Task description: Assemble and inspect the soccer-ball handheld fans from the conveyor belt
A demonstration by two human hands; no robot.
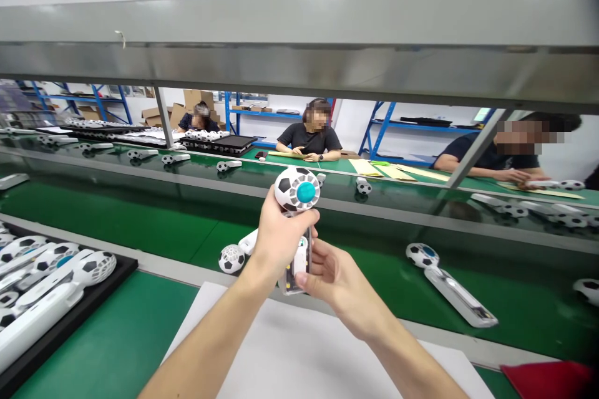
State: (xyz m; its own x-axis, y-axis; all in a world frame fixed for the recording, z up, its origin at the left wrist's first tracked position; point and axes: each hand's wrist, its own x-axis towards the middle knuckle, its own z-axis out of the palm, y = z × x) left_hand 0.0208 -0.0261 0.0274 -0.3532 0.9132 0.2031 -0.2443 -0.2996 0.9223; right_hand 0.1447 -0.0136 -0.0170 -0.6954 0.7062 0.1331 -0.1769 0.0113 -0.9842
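Observation:
Both my hands hold one upright handheld fan (297, 189) above the near edge of the green belt. Its head is patterned like a soccer ball, black on white, with a teal disc in the middle. My left hand (279, 230) grips it just below the head, thumb across the front. Lower down, my right hand (334, 271) has its fingers around the handle, whose front is open and shows inner parts. The fingers hide much of the handle. Behind my left wrist, another fan (232, 259) with a white grille lies on the belt.
A green conveyor belt (187, 212) crosses ahead, carrying a fan (461, 287) at right. A black tray (126, 268) full of fans stands at left. White paper (281, 349) and red cloth (552, 380) lie nearby. Several people sit opposite. A metal beam (299, 68) spans overhead.

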